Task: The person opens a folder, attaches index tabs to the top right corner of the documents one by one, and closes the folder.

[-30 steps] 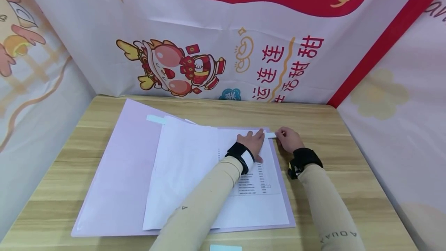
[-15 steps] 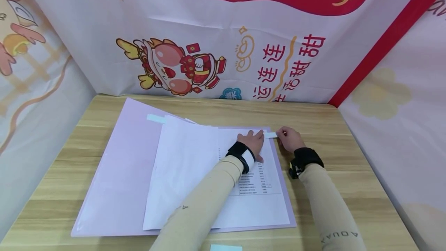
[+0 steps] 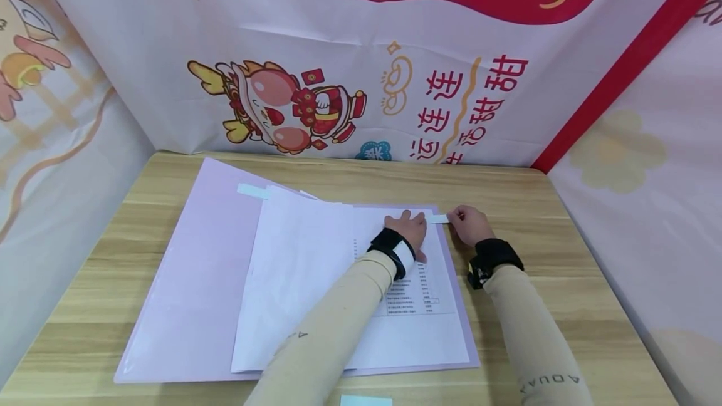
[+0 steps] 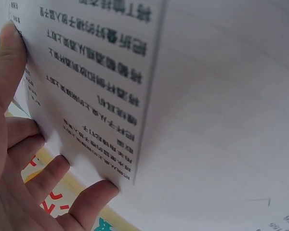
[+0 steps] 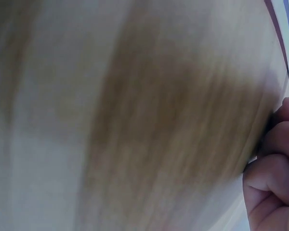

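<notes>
A lilac folder [image 3: 186,293] lies spread on the table, with white sheets inside. My left hand [image 3: 407,232] rests on the printed page [image 3: 414,343] near its top right corner. Its fingers are spread over the paper, and the left wrist view shows these fingertips [image 4: 98,195] touching the sheet beside lines of text. Beyond the page's right edge, my right hand [image 3: 470,226] pinches the outer end of a pale blue sticky tab [image 3: 438,219]. The tab's other end lies on the page corner. In the right wrist view only the curled fingers [image 5: 274,180] show, at the right edge; the tab is not discernible there.
Another pale blue tab [image 3: 252,192] sticks out from the turned sheet [image 3: 299,268] on the left. At the table's near edge a pale blue paper piece [image 3: 365,401] is partly in view. A printed cloth [image 3: 338,36] hangs behind the wooden table [image 3: 553,255].
</notes>
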Demonstrator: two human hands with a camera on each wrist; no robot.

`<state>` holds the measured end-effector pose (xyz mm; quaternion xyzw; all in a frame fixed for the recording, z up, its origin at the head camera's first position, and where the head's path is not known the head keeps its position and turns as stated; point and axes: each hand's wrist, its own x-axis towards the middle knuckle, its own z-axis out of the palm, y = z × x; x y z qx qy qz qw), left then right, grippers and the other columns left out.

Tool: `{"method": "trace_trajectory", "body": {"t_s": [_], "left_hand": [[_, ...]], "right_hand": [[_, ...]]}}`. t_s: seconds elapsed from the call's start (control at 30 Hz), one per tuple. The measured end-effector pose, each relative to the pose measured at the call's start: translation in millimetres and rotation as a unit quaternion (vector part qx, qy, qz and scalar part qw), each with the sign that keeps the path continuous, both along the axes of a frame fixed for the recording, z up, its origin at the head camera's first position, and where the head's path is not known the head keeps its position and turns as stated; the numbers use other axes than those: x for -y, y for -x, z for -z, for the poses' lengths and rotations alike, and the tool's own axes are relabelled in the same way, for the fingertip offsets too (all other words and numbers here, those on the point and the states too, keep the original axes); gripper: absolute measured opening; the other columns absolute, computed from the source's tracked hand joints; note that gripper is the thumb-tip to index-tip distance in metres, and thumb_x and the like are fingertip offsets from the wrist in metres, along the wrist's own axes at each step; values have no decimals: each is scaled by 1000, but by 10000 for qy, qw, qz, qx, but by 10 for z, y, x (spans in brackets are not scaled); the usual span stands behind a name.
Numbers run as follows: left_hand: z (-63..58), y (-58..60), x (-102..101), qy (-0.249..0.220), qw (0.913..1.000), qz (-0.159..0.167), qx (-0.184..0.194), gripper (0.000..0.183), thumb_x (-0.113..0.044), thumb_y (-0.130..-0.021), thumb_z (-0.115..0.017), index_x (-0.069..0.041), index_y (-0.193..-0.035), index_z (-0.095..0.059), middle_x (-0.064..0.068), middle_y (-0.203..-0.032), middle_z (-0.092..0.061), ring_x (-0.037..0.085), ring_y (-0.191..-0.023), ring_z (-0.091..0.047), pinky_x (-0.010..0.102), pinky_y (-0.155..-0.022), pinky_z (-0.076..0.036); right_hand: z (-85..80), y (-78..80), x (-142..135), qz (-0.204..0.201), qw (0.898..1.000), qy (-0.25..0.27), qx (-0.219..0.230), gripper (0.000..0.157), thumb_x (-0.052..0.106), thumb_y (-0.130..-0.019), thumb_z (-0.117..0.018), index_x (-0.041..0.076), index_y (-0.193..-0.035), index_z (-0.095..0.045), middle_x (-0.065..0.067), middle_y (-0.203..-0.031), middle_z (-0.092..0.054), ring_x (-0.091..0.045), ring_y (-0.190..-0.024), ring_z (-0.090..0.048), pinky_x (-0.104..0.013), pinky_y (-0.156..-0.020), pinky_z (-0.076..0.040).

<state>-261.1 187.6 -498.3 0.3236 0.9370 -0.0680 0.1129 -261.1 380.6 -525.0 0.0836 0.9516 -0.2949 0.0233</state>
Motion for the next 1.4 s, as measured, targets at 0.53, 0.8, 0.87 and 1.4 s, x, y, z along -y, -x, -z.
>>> {"method": "trace_trajectory", "body": {"t_s": [0.53, 0.8, 0.87, 1.4], "left_hand": [[57, 7, -7, -147, 9998, -102, -115, 92, -64, -79, -78, -24, -155, -45, -12, -160, -38, 15, -134, -43, 43, -89, -49], [90, 11, 15, -407, 9987, 6, -312, 82, -63, -76, -81, -23, -144, -59, -8, -144, -53, 16, -125, -50, 44, -87, -51], [100, 5, 23, -481, 9981, 35, -394, 77, -63, -75, -81, -23, -138, -63, -8, -137, -57, 16, -120, -52, 44, -84, -51], [203, 47, -6, -652, 9966, -37, -508, 75, -65, -72, -83, -21, -130, -67, -5, -128, -60, 17, -115, -55, 46, -83, -52]], "right_hand": [[-141, 20, 302, 672, 9892, -1197, 517, 53, 40, -96, -66, -5, -119, -49, -24, -97, -66, -36, -84, -64, -46, -74, -51], [-162, 33, 437, 238, 9883, -1474, 322, 28, 30, -100, -62, 5, -89, -57, -11, -76, -60, -29, -70, -59, -39, -63, -44], [-125, 55, 456, 100, 9892, -1431, 304, 27, 28, -102, -60, 8, -86, -57, -9, -74, -57, -28, -69, -57, -37, -62, -41], [-75, 82, 477, 83, 9903, -1384, 90, 21, 20, -104, -56, 4, -90, -59, -12, -78, -60, -31, -72, -57, -41, -65, -43]]}}
